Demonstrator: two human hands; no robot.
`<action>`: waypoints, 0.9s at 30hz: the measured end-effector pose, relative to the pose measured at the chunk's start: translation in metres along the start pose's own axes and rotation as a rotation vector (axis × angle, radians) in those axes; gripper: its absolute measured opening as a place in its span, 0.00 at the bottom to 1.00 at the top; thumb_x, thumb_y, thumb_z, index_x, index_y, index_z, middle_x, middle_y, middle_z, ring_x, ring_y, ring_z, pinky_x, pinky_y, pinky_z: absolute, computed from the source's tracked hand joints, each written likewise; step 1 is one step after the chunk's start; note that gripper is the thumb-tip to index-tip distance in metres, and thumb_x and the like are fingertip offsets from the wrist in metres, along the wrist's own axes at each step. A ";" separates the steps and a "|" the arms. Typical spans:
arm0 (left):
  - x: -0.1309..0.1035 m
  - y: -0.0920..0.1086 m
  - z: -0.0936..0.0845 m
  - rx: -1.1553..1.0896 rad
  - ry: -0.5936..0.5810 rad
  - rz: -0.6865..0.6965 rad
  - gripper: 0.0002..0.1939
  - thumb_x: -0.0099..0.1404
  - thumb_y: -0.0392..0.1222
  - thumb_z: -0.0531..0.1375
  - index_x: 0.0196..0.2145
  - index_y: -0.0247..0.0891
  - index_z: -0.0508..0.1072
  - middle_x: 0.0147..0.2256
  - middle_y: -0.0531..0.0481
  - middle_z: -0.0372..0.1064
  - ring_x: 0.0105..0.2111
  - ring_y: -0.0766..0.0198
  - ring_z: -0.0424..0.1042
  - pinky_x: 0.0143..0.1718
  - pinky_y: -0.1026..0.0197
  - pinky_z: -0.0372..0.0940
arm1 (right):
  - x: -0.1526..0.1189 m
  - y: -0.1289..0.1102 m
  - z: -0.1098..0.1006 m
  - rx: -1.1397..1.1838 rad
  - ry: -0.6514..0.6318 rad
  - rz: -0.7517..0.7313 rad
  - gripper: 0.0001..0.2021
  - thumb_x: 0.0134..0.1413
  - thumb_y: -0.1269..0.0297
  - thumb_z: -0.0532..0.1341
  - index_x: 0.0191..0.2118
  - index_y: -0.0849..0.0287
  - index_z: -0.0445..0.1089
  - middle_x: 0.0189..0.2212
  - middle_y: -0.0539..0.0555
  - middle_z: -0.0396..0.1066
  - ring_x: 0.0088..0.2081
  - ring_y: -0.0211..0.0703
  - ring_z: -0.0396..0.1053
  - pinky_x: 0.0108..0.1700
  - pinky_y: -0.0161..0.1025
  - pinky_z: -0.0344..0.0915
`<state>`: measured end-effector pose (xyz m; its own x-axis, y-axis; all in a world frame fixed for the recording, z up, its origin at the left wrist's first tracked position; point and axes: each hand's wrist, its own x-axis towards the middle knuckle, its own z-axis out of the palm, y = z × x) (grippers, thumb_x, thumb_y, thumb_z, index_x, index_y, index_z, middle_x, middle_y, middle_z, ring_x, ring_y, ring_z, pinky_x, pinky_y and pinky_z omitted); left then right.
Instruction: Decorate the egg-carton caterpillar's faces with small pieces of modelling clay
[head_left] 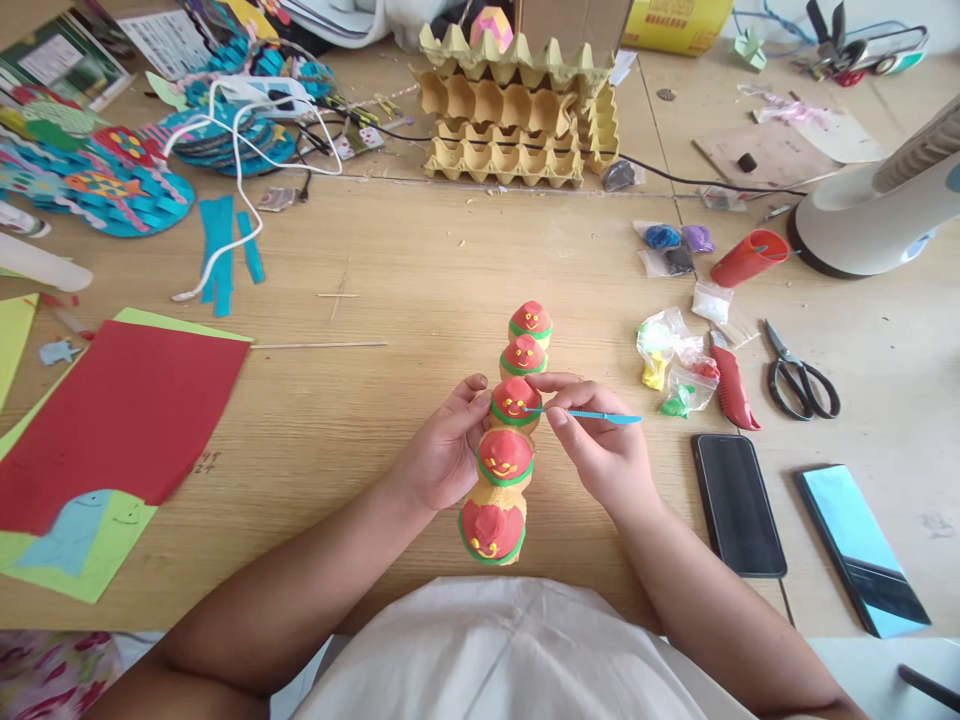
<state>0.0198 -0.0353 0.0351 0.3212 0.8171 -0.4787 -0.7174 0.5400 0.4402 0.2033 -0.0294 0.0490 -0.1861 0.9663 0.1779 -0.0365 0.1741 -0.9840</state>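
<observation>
A strip of several egg-carton cups (505, 456), topped with red clay, green rims and yellow smiling faces, is held upright in front of my body. My left hand (450, 445) grips its left side near the middle cups, with thumb and fingers closed on it. Between the thumb and fingers of my right hand (600, 440) is a thin blue clay tool (600, 415). Its left tip touches or nearly touches the face on the middle cup, and its flat blade end points right. My right index finger reaches close to that cup's upper edge.
To the right lie clay bags (679, 350), a red cutter (733, 385), scissors (802, 385) and two phones (739, 505). Egg cartons (502, 120) stand at the back. Red paper (127, 415), blue strips (216, 250) and a white cable (238, 150) are on the left.
</observation>
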 end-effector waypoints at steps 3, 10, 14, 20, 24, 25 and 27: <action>0.000 0.000 -0.001 -0.018 -0.003 0.000 0.17 0.59 0.41 0.74 0.40 0.46 0.70 0.35 0.56 0.77 0.32 0.64 0.76 0.31 0.62 0.70 | 0.000 0.001 0.000 0.027 -0.002 0.001 0.04 0.66 0.63 0.65 0.37 0.53 0.72 0.51 0.55 0.80 0.55 0.49 0.77 0.58 0.51 0.72; -0.001 0.001 0.000 -0.071 -0.040 0.009 0.13 0.63 0.35 0.69 0.41 0.43 0.69 0.36 0.52 0.78 0.32 0.63 0.78 0.31 0.64 0.73 | -0.001 0.000 0.000 0.039 0.001 0.032 0.04 0.66 0.62 0.65 0.37 0.52 0.73 0.51 0.55 0.80 0.55 0.49 0.76 0.58 0.50 0.71; 0.000 0.000 -0.002 -0.076 -0.062 0.009 0.10 0.66 0.35 0.66 0.41 0.43 0.69 0.36 0.51 0.78 0.33 0.62 0.79 0.31 0.63 0.73 | -0.001 -0.002 0.000 0.031 0.010 0.050 0.06 0.66 0.60 0.65 0.36 0.52 0.73 0.51 0.55 0.80 0.55 0.51 0.76 0.58 0.51 0.71; 0.000 0.000 -0.004 -0.082 -0.076 0.014 0.09 0.68 0.34 0.64 0.42 0.43 0.69 0.37 0.51 0.78 0.33 0.62 0.79 0.32 0.62 0.74 | -0.001 -0.002 0.000 0.014 0.013 0.051 0.05 0.66 0.60 0.65 0.37 0.52 0.73 0.51 0.55 0.79 0.54 0.51 0.76 0.58 0.51 0.71; 0.000 -0.001 -0.003 -0.083 -0.078 0.013 0.08 0.67 0.34 0.65 0.41 0.43 0.70 0.36 0.51 0.79 0.34 0.61 0.80 0.33 0.62 0.73 | -0.001 -0.001 0.000 0.047 0.006 0.038 0.05 0.66 0.61 0.65 0.37 0.52 0.73 0.50 0.55 0.80 0.55 0.50 0.76 0.58 0.51 0.71; 0.000 0.000 -0.003 -0.083 -0.076 0.011 0.08 0.67 0.34 0.64 0.41 0.43 0.70 0.36 0.51 0.79 0.33 0.61 0.80 0.33 0.62 0.73 | -0.001 -0.001 0.000 0.055 0.006 0.038 0.05 0.66 0.61 0.65 0.37 0.52 0.73 0.50 0.55 0.80 0.55 0.50 0.76 0.58 0.50 0.71; 0.000 0.000 -0.003 -0.084 -0.071 0.008 0.08 0.67 0.34 0.64 0.41 0.43 0.70 0.36 0.52 0.79 0.33 0.61 0.80 0.33 0.62 0.73 | -0.001 -0.001 0.000 0.063 0.009 0.044 0.04 0.66 0.63 0.65 0.37 0.52 0.73 0.50 0.54 0.80 0.55 0.49 0.76 0.58 0.50 0.70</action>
<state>0.0181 -0.0361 0.0327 0.3561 0.8354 -0.4187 -0.7687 0.5166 0.3771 0.2032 -0.0308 0.0497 -0.1805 0.9743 0.1346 -0.0904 0.1198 -0.9887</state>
